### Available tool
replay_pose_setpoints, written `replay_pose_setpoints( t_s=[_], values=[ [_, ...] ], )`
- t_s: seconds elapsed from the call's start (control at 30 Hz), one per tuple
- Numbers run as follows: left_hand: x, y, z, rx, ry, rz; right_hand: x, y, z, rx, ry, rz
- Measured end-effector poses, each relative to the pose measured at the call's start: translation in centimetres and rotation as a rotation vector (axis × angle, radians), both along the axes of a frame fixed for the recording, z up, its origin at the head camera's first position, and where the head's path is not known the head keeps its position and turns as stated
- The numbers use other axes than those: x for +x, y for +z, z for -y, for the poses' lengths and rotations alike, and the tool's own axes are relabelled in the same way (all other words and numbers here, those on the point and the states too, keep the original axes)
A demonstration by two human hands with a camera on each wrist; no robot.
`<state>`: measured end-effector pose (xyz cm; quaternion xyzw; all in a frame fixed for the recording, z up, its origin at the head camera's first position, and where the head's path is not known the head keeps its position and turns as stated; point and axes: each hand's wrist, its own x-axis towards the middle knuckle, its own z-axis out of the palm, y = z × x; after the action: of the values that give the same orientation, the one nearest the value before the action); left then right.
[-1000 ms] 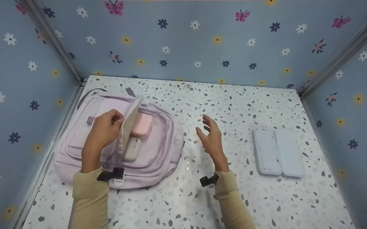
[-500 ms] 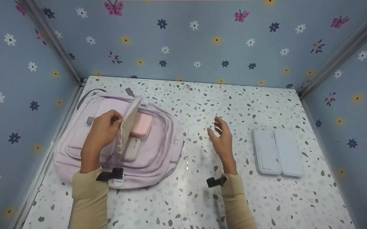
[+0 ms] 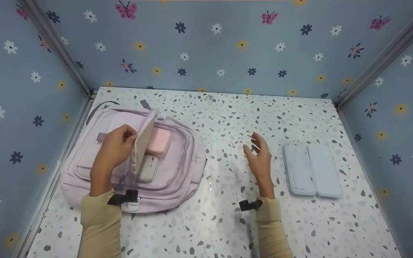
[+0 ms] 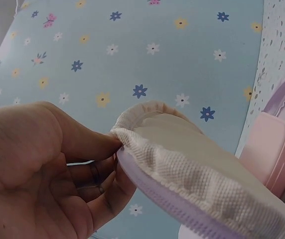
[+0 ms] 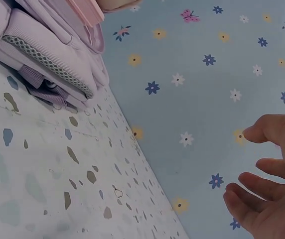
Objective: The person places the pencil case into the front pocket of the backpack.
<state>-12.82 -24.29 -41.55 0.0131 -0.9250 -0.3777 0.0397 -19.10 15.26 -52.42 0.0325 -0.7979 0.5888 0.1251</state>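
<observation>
A pale lilac backpack [image 3: 181, 172] lies on the left of the table with its front pocket unzipped. My left hand [image 3: 115, 147] pinches the edge of the raised pocket flap [image 3: 143, 143] between thumb and fingers; the left wrist view shows its cream lining [image 4: 177, 139] and lilac zip edge. Inside the pocket sit a pink rounded case [image 3: 159, 140] and, nearer me, a small whitish-grey case [image 3: 148, 169], both partly hidden by the flap. My right hand [image 3: 259, 157] hovers between the backpack and the pale cases, fingers apart and loosely bent, holding nothing.
On the right, two pale blue-grey flat rectangular cases [image 3: 299, 170] lie side by side on the speckled white table [image 3: 224, 222]. Blue flower-patterned panels [image 3: 206, 46] enclose the back and both sides. A dark strap loop [image 3: 100, 107] sticks out behind the backpack.
My right hand has moved right, away from the backpack toward the pale blue-grey cases. My left hand stays on the flap, which keeps its raised position.
</observation>
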Motion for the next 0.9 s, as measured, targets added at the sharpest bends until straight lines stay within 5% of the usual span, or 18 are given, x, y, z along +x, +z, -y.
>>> replay_pose_setpoints(
  t_s=[0.43, 0.77, 0.9],
  values=[
    [0.1, 0.1, 0.0, 0.01, 0.01, 0.0, 1.7, 2.9, -1.8, 0.035, -0.081, 0.053],
    [0.1, 0.0, 0.1, 0.014, 0.013, 0.006, 0.4, -0.5, -4.7, 0.076, -0.149, 0.084],
    [0.2, 0.0, 0.2, 0.012, 0.005, 0.008, 0.5, -0.6, -5.4, 0.061, -0.155, 0.093]
  ],
)
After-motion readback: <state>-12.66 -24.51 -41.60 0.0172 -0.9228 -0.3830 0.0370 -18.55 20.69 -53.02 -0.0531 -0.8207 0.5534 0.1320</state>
